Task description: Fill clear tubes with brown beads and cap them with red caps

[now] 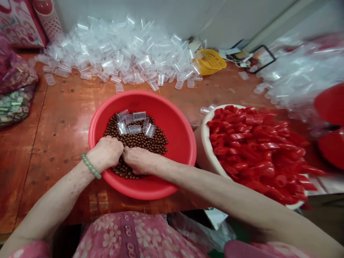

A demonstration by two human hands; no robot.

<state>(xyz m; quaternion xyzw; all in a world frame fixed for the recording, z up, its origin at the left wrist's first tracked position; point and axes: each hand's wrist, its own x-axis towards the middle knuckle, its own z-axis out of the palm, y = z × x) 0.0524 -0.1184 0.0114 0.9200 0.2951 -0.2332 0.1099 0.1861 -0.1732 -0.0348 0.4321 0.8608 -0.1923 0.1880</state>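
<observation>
A wide red basin point(178, 118) holds a layer of round brown beads point(150, 145), with several clear plastic tubes point(134, 129) lying on top of them. My left hand point(109, 152), with a green bead bracelet point(90, 166) at its wrist, is over the basin's left edge with its fingers curled closed. Close beside it on the right, my right hand point(138, 159) is low against the beads, its fingers bent together. What either hand holds is hidden by the fingers.
Clear tubes point(129, 53) are heaped along the wall, with a yellow basket point(211, 61) at their right end. A cream tub point(208, 143) full of red plastic pieces point(252, 143) stands right of the basin. Bagged items point(16, 104) lie at the left.
</observation>
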